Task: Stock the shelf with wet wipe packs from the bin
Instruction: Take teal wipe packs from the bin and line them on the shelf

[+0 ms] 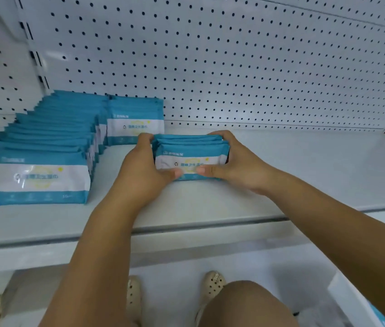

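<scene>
Several wet wipe packs [191,154] stand on edge as one small bundle near the middle of the shelf [316,175]. They are to the right of the long row [43,142] and in front of the lone pack [136,123] by the pegboard [233,67]. Your left hand [144,168] grips the bundle's left end and your right hand [236,161] grips its right end, fingers curled behind and both thumbs pressed on the front face.

Judging by the glossy film, these pouches are light, soft and slick against one another (a hard squeeze would likely bow them and pop a middle one out). Hold them at the short ends as you do now, with only enough pressure to stay squared. Let the bottom edges ride on the shelf rather than lifting. What looks like the bin [351,300] shows at lower right.
</scene>
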A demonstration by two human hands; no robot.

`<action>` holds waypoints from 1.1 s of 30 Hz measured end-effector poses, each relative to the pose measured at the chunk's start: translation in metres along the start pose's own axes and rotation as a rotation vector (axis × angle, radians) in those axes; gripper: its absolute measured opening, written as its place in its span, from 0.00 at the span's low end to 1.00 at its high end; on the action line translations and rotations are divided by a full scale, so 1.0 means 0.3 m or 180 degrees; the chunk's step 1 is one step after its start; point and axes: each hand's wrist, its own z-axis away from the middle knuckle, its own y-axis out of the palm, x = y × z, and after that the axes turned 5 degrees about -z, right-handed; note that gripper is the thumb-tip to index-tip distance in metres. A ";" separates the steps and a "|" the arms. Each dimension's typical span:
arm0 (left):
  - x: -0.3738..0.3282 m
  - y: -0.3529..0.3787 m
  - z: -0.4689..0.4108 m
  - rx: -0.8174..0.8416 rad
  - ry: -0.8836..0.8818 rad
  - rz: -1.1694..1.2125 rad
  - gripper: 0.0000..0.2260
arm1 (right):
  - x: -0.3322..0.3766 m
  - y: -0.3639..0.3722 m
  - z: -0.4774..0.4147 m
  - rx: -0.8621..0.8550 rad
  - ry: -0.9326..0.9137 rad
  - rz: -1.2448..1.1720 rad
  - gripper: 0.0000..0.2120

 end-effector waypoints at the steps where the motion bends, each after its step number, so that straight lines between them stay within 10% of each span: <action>1: 0.005 0.001 0.004 -0.0098 -0.0073 -0.0025 0.31 | -0.001 0.012 -0.012 0.0010 -0.0019 -0.0038 0.32; 10: 0.020 -0.077 0.134 -0.2114 -0.0339 -0.0205 0.07 | 0.047 0.156 -0.167 0.0004 -0.0169 0.0108 0.27; 14: 0.056 -0.059 0.128 -0.2915 -0.0341 -0.0461 0.13 | 0.071 0.235 -0.260 -0.0026 -0.0243 0.0009 0.19; 33: 0.108 -0.047 0.097 -0.3023 -0.0830 -0.0513 0.24 | 0.073 0.301 -0.361 -0.0549 -0.0547 0.0642 0.41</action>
